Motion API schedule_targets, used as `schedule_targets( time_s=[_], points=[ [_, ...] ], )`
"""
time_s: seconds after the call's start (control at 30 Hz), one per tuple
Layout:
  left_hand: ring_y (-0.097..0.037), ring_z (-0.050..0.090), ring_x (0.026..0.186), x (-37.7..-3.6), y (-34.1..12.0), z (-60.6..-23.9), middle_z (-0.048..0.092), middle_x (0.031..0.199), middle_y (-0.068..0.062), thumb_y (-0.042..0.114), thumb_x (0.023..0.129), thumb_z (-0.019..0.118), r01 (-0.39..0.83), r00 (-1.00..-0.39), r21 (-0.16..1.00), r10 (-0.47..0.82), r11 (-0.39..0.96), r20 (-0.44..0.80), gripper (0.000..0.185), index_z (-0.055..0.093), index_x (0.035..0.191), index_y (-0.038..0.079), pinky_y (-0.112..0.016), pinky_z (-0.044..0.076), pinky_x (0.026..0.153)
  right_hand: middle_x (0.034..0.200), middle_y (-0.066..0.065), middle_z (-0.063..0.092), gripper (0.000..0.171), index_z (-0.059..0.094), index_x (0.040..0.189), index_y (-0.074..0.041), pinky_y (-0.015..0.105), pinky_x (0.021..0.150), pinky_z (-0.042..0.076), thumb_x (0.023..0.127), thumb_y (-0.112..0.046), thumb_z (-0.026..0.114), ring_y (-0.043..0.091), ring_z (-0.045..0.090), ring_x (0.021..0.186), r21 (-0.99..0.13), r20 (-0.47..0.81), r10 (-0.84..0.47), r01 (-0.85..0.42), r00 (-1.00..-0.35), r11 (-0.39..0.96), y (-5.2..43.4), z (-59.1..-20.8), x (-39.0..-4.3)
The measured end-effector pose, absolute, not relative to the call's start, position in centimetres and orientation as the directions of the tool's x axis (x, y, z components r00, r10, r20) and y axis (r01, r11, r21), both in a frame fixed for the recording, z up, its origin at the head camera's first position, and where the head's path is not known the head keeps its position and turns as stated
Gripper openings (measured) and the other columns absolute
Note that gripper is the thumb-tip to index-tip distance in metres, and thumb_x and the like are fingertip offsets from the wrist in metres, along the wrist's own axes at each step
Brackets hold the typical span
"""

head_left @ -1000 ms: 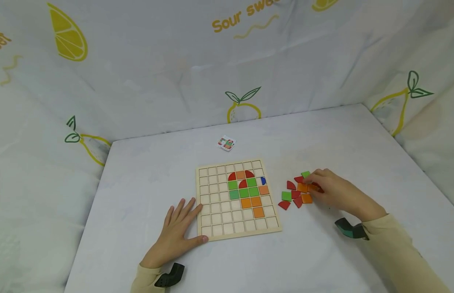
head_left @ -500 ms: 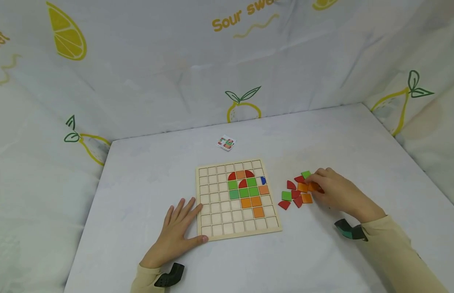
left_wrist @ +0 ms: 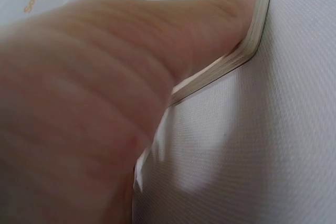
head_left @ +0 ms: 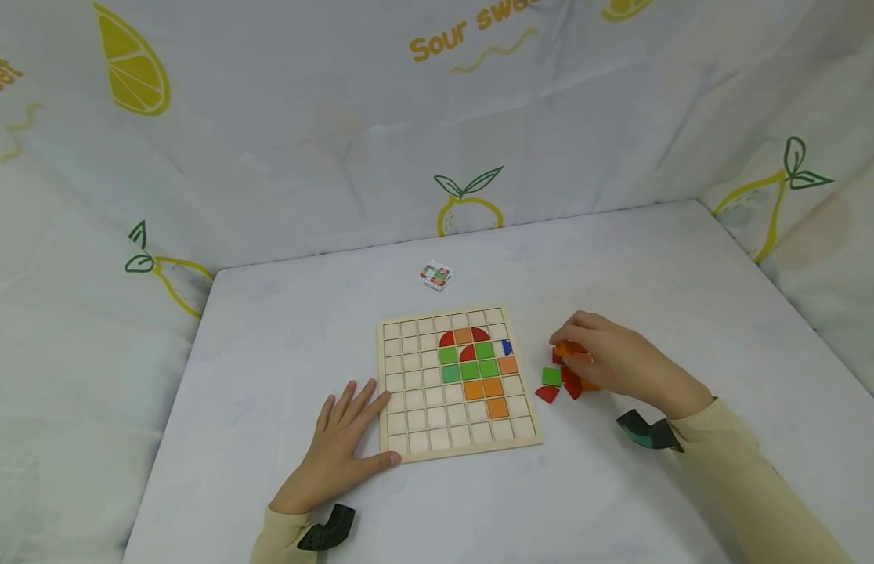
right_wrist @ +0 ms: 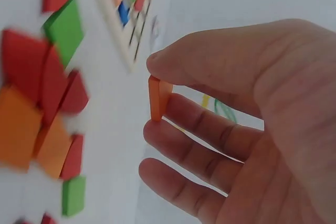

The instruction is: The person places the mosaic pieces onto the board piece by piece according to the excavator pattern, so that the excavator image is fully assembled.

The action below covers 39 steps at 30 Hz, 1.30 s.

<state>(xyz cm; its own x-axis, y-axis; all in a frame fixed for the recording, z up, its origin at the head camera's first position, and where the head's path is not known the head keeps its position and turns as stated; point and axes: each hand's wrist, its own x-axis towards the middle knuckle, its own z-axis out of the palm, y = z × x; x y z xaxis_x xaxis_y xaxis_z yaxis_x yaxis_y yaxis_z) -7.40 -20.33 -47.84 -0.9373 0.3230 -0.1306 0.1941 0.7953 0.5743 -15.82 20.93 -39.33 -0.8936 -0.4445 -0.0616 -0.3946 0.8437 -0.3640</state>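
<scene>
My right hand (head_left: 613,356) pinches an orange square tile (right_wrist: 158,97) between thumb and fingertips, held above the loose tiles to the right of the board. In the right wrist view the tile stands on edge between the fingers. The wooden grid board (head_left: 416,392) carries orange, green and red tiles, plus a blue half-round one, in its upper right part. My left hand (head_left: 341,446) lies spread at the board's lower left corner. Its thumb (left_wrist: 210,30) rests on the board's corner in the left wrist view, and its fingertips reach the left edge.
Several loose tiles lie beside the board, among them a green square (head_left: 552,377) and a red quarter-round (head_left: 547,395); the hand hides some. A small pattern card (head_left: 436,275) lies behind the board. White cloth with lemon prints (head_left: 324,157) rises behind the table.
My right hand has lifted an orange tile from the right side of the pile and moved left with it, toward the board. The left hand and board have stayed put.
</scene>
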Motion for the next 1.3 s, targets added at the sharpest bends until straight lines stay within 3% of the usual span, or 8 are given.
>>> schedule_targets(
  time_s=[0.23,0.33,0.43,0.73,1.0,1.3],
  points=[
    [-0.033,0.002,0.16,-7.5,-20.3,-47.5,0.018,0.171,-0.002,0.058,0.084,0.073,0.181,-0.933,0.586,0.326,0.79,-0.151,0.091,0.036,0.159,0.023,-0.058,-0.007,0.126,0.109,0.0,0.061,0.024,0.074,0.114,-0.012,0.018,0.062,0.055,0.09,-0.012,0.076,0.012,0.059,0.081,-0.432,-0.04,-0.546,-0.478,-0.837,0.765,18.0,-38.9,-15.9],
    [-0.033,0.003,0.16,-7.4,-20.3,-47.4,0.018,0.171,-0.002,0.059,0.084,0.073,0.179,-0.933,0.586,0.326,0.791,-0.155,0.091,0.036,0.159,0.023,-0.058,-0.006,0.126,0.11,-0.001,0.061,0.023,0.074,0.112,-0.015,0.018,0.064,0.056,0.09,-0.011,0.075,0.014,0.061,0.086,-0.44,-0.038,-0.583,-0.51,-0.812,0.739,16.7,-39.1,-15.9],
    [-0.033,0.003,0.16,-7.5,-20.3,-47.4,0.019,0.171,-0.002,0.058,0.084,0.073,0.176,-0.933,0.587,0.324,0.79,-0.156,0.091,0.036,0.159,0.023,-0.058,-0.006,0.126,0.11,-0.003,0.062,0.021,0.074,0.109,-0.018,0.022,0.075,0.058,0.089,-0.012,0.077,0.015,0.061,0.097,-0.421,-0.016,-0.62,-0.557,-0.785,0.716,15.6,-39.4,-15.7],
    [-0.034,0.004,0.16,-7.5,-20.4,-47.7,0.02,0.171,-0.003,0.057,0.083,0.074,0.196,-0.936,0.58,0.328,0.791,-0.131,0.092,0.036,0.159,0.023,-0.058,-0.006,0.126,0.106,-0.004,0.062,0.018,0.074,0.106,-0.018,0.021,0.078,0.057,0.089,-0.011,0.074,0.01,0.058,0.095,-0.405,0.041,-0.729,-0.678,-0.684,0.614,13.3,-41.5,-15.0],
    [-0.033,0.003,0.16,-7.5,-20.3,-47.7,0.019,0.171,-0.002,0.057,0.083,0.074,0.184,-0.935,0.573,0.322,0.798,-0.148,0.092,0.036,0.159,0.023,-0.057,-0.006,0.126,0.108,-0.005,0.062,0.019,0.074,0.111,-0.02,0.022,0.083,0.057,0.092,-0.018,0.075,0.011,0.058,0.1,-0.423,0.009,-0.743,-0.675,-0.67,0.604,12.0,-42.5,-14.3],
    [-0.033,0.003,0.16,-7.6,-20.3,-47.7,0.019,0.171,-0.003,0.057,0.083,0.075,0.181,-0.936,0.571,0.319,0.8,-0.15,0.092,0.037,0.159,0.022,-0.057,-0.006,0.126,0.105,-0.006,0.062,0.015,0.074,0.107,-0.019,0.021,0.079,0.054,0.093,-0.015,0.073,0.009,0.056,0.096,-0.438,-0.002,-0.754,-0.677,-0.657,0.591,11.4,-43.2,-13.6]
  ],
)
